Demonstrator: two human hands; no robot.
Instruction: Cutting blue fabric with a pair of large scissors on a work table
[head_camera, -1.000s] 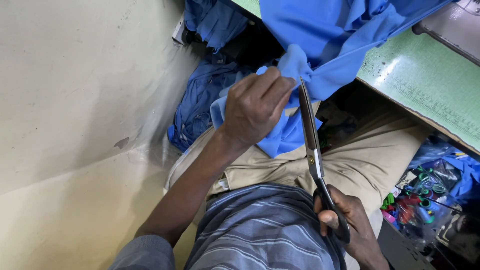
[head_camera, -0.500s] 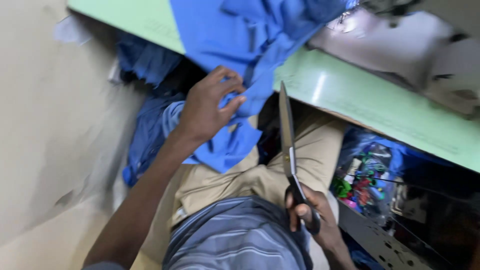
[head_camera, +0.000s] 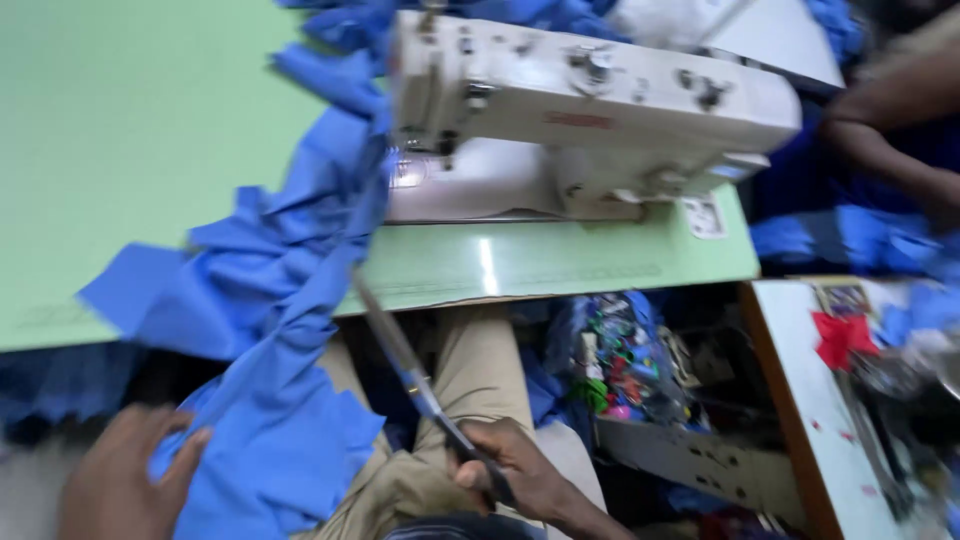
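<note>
Blue cloth (head_camera: 290, 330) draped off the green surface (head_camera: 130, 150) onto the lap, below the white sewing machine (head_camera: 590, 110). Left hand (head_camera: 115, 480) flat against cloth's lower edge, fingers spread. Right hand (head_camera: 505, 475) clamped on scissors (head_camera: 425, 395) handles; long axis diagonal, tip pointing up-left, touching the cloth.

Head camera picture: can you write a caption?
Right hand holds scissors beside blue cloth; left hand rests on it.

Pale green worktable (head_camera: 150, 150), white sewing machine (head_camera: 590, 100), cluttered side bench (head_camera: 810, 420), glare
</note>
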